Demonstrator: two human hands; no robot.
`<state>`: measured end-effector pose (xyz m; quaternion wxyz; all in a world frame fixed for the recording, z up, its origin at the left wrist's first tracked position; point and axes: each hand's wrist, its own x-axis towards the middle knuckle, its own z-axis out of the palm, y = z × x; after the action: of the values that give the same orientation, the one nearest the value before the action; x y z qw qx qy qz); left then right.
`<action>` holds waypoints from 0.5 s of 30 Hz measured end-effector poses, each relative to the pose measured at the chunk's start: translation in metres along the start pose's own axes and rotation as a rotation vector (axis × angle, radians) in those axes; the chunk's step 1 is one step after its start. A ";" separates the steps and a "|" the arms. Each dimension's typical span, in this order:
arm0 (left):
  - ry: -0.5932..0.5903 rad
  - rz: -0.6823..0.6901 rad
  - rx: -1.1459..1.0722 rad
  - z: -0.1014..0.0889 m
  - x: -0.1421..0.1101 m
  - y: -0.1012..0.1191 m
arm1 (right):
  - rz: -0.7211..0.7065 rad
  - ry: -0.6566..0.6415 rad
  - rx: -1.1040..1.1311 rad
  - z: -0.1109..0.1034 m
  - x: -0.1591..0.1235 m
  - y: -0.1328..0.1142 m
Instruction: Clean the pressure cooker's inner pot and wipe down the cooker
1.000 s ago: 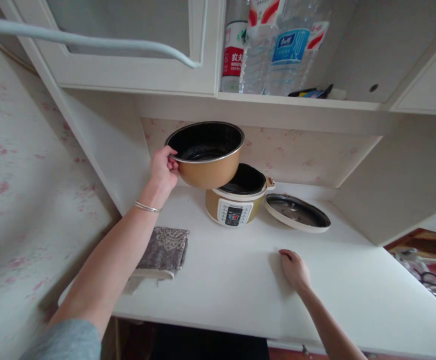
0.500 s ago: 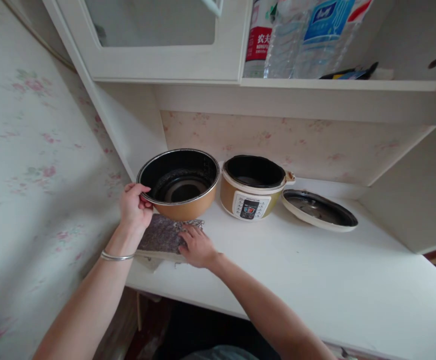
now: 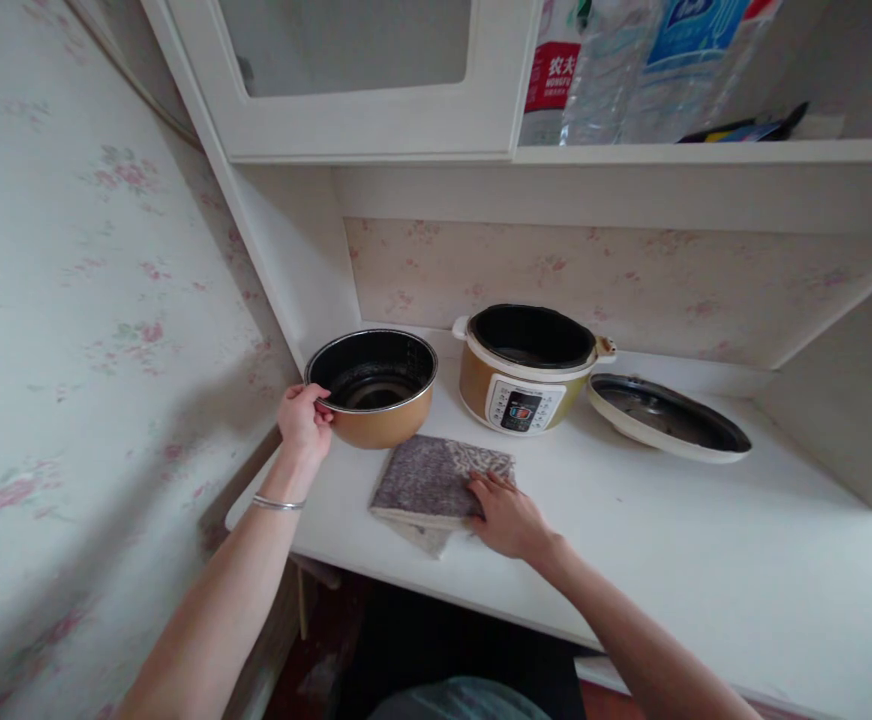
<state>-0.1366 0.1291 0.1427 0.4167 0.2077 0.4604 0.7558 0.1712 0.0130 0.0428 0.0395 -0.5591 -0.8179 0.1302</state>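
Observation:
My left hand (image 3: 305, 422) grips the left rim of a rice cooker's inner pot (image 3: 382, 425), black inside and golden outside. The pot appears to rest on the white counter, though its underside is hidden. A folded grey-brown patterned cloth (image 3: 422, 480) lies in front of it, one corner hanging toward me. At the cloth's right end is my right hand (image 3: 507, 515), fingers over the top and thumb at the front edge, holding it. Behind and to the right stands the rice cooker body (image 3: 473, 385) with its top uncovered. Beside that, the detached lid (image 3: 657, 440) lies with its dark inner side up.
The white counter (image 3: 676, 560) runs along a flowered wall. Overhead hangs a cabinet (image 3: 376, 125), its open shelf holding plastic bottles (image 3: 552, 85) and small items. A side panel (image 3: 293, 240) and papered wall (image 3: 106, 330) bound the left.
The inner pot has come down from above the cloth, slightly to the left, in my left hand. My right hand and the cloth have shifted right, out from under the pot. The view has also shifted.

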 end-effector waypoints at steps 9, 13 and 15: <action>0.006 0.012 0.066 0.000 -0.001 -0.056 | 0.066 -0.019 -0.006 -0.006 -0.050 0.026; -0.002 -0.031 0.045 0.002 0.002 -0.071 | 0.132 0.007 -0.135 0.020 -0.032 0.007; -0.006 -0.048 0.041 0.001 0.005 -0.074 | 0.150 0.073 -0.199 0.029 -0.026 0.008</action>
<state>-0.1062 0.1512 0.0786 0.4318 0.2074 0.4795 0.7353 0.1816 -0.0129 0.0150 0.0037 -0.6243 -0.7805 0.0306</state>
